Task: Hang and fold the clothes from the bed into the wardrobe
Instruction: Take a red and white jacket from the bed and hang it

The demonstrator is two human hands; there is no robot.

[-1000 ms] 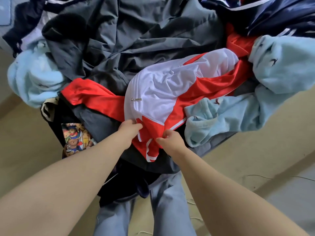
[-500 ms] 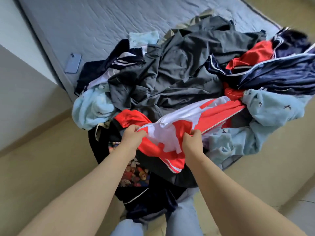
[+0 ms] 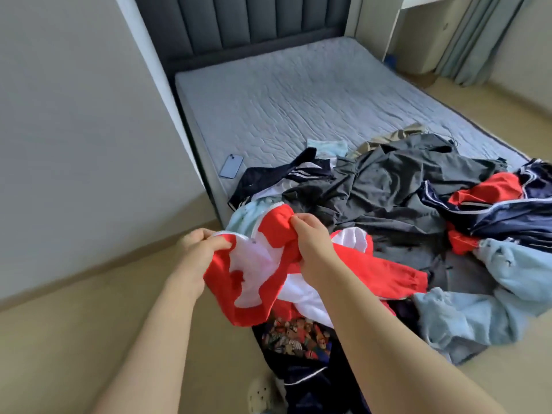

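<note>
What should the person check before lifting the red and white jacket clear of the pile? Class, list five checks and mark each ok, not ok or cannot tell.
1. Left hand grips the jacket: ok.
2. Right hand grips the jacket: ok.
3. Jacket free of the pile: not ok; its red sleeve lies across the other clothes.
4. Phone out of the way: ok; it lies apart from the pile on the mattress.
5. Hanger at hand: cannot tell; none in view.
</note>
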